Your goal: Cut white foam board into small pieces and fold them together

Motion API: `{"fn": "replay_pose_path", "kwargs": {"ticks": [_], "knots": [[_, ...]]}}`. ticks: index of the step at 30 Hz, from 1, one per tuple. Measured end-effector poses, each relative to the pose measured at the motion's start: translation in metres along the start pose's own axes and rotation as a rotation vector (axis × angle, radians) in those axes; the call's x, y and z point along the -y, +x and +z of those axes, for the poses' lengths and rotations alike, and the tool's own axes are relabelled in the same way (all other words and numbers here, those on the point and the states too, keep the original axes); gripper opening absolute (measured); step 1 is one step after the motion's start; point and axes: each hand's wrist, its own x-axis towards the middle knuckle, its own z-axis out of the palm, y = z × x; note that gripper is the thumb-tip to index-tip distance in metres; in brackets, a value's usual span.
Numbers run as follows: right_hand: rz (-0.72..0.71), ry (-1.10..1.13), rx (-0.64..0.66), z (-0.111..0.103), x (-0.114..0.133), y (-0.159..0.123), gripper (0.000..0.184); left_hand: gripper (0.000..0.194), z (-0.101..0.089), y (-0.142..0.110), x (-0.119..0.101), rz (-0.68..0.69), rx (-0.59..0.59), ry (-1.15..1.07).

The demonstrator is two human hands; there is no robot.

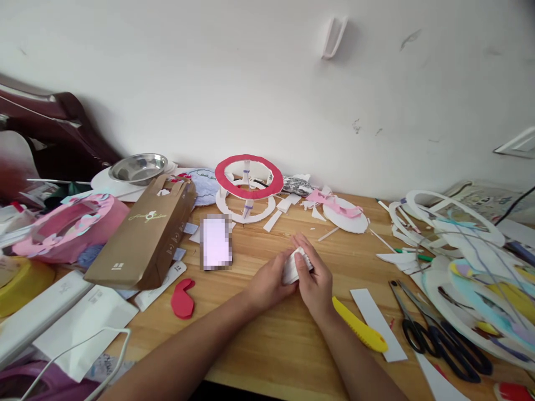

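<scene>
Above the middle of the wooden table, my left hand (271,277) and my right hand (314,278) are closed together around a small white piece of pleated paper (291,269). Ridges show along its upper edge, and its underside is hidden by my fingers. My right thumb presses on its top face. Just beside my right wrist lies a yellow-handled cutter (361,327), partly covered by the forearm. A white paper strip (378,324) rests to the right of it. Left of my hands are a phone (216,243) with a lit, blurred screen and a red cut-out piece (183,299).
A ring stand with a red top (223,179) stands near the wall. To the left are a brown box (137,239), a metal bowl (139,168) and a pink paper ring (71,223). Two pairs of scissors (449,340) and several painted paper rings (443,214) lie at right.
</scene>
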Motion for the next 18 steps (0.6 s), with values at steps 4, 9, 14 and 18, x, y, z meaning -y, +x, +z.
{"fn": "replay_pose_path", "kwargs": {"ticks": [4,9,14,18], "knots": [[-0.188,-0.144,0.055,0.003,0.002,-0.001,0.041,0.070,-0.001,-0.001,0.001,-0.037,-0.030,-0.030],[0.032,-0.200,-0.048,0.017,-0.006,-0.008,0.075,0.069,-0.001,0.005,0.003,-0.118,-0.137,-0.094],[0.027,-0.216,0.023,0.017,-0.012,-0.007,0.053,0.056,0.002,0.006,0.008,-0.088,-0.104,-0.071],[-0.013,-0.234,0.045,0.008,-0.011,-0.001,0.049,0.060,-0.009,0.005,0.011,0.050,0.026,-0.105]]}}
